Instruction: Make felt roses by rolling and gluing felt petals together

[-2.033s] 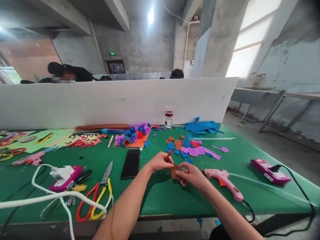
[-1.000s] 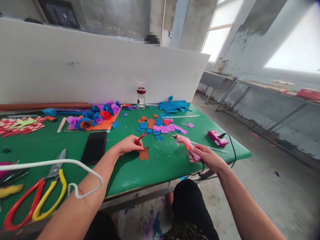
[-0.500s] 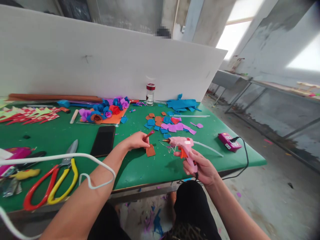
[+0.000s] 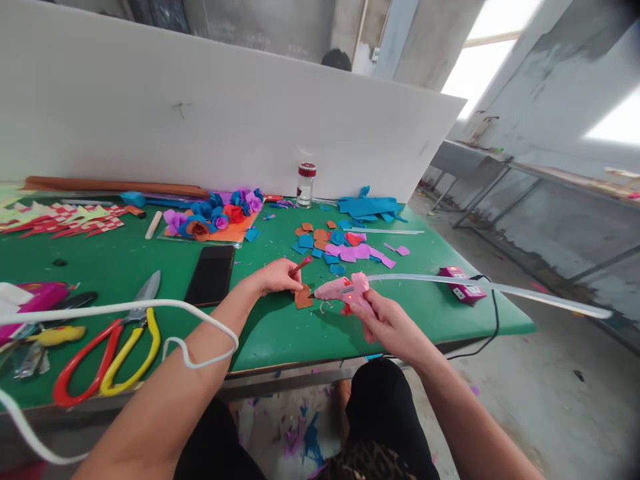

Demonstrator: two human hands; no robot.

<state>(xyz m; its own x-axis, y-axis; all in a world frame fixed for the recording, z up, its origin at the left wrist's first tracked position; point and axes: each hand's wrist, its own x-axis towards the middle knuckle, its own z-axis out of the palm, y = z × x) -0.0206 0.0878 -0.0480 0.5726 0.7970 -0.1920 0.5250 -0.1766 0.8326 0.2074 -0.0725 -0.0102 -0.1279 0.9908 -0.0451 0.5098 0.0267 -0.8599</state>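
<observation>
My left hand (image 4: pixel 281 277) is closed on a thin brown rolled paper stick (image 4: pixel 301 265), whose tip points up and to the right. Just under its fingertips lies a brown paper piece (image 4: pixel 303 298) on the green table. My right hand (image 4: pixel 387 319) grips a pink hot glue gun (image 4: pixel 345 291) with a small glowing light. Its nozzle points left, at the edge of the brown piece; whether it touches cannot be made out. From the gun's back a long clear glue stick (image 4: pixel 430 278) reaches right. Fine glue strings hang under the nozzle.
Cut paper pieces (image 4: pixel 350 252) lie beyond my hands, near a red-lidded jar (image 4: pixel 306 185). Paper flowers (image 4: pixel 220 217), a phone (image 4: pixel 210 275) and large scissors (image 4: pixel 133 340) are to the left. A white cable (image 4: pixel 165 305) crosses my left forearm. A purple power box (image 4: pixel 461 287) stands right.
My right hand has turned the glue gun and brought its nozzle left and down to the brown paper piece. The glue stick now sticks out far to the right. My left hand keeps its hold.
</observation>
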